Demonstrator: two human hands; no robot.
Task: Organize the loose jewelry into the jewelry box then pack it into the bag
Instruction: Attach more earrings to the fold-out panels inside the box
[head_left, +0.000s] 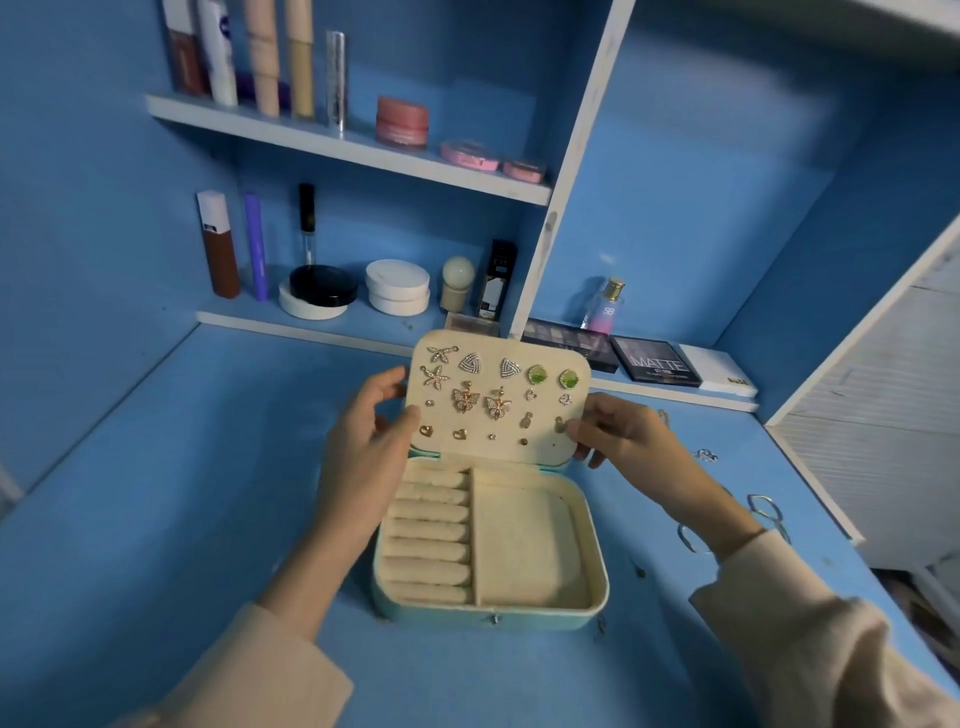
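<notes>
Jewelry box (493, 613) open mid-desk (156, 519), lid (545, 452) upright with left hand (363, 441) and right hand (628, 441) pinching its side edges; loose rings (763, 512) lie right of box, nearest right hand.

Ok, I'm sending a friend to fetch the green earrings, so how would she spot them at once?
Start at the open jewelry box on the blue desk; its raised lid is a cream panel studded with earrings. The green earrings sit at the panel's top right corner, side by side, the only coloured stones among gold and silver pieces.
</notes>
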